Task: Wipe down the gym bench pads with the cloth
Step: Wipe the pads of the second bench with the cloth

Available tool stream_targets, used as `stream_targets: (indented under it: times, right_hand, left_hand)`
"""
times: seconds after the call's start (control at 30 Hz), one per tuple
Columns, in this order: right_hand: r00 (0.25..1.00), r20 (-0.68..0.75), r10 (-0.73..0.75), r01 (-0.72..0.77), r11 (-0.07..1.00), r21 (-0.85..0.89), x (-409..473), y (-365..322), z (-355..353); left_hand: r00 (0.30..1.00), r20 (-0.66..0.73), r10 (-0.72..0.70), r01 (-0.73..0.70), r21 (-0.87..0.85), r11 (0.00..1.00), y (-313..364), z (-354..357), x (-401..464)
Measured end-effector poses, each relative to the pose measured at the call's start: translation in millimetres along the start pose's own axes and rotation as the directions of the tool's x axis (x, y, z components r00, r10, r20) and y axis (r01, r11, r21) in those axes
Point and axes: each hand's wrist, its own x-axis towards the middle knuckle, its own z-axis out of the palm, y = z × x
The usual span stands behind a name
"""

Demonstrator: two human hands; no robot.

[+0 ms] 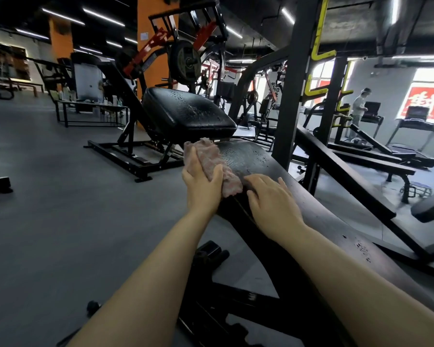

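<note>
A long black bench pad (258, 159) runs from my lap toward the middle of the view, its far part wet with droplets. Beyond it stands a second, raised black pad (191, 113), also speckled with drops. A pinkish cloth (211, 156) lies along the left edge of the long pad. My left hand (202, 186) grips the cloth from the left side, thumb over it. My right hand (273, 201) rests flat on the pad just right of the cloth, fingers spread and straight.
A black rack upright (293, 78) with yellow hooks rises right beside the pad. A slanted black bar (341, 169) runs along the right. A plate-loaded machine (183, 61) stands behind. A person (360, 106) is at treadmills far right. Grey floor (60, 196) lies to the left.
</note>
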Motion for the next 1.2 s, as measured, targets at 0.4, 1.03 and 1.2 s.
stream_targets:
  times: [0.4, 1.03, 1.2]
  right_hand:
    - [0.996, 0.003, 0.085, -0.085, 0.995, -0.056, -93.8, 26.1, -11.6]
    - [0.975, 0.054, 0.217, -0.223, 0.95, 0.217, -124.9, 49.9, -16.5]
    - [0.972, 0.099, 0.214, -0.233, 0.937, 0.261, -127.7, 53.9, -21.0]
  left_hand:
    - [0.994, 0.077, -0.079, 0.084, -0.064, 0.994, -5.5, 33.0, -85.9]
    - [0.943, 0.332, -0.005, 0.046, -0.116, 0.992, -30.0, 54.7, -176.6]
    - [0.96, 0.28, -0.013, 0.062, -0.167, 0.984, -24.1, 57.3, -186.8]
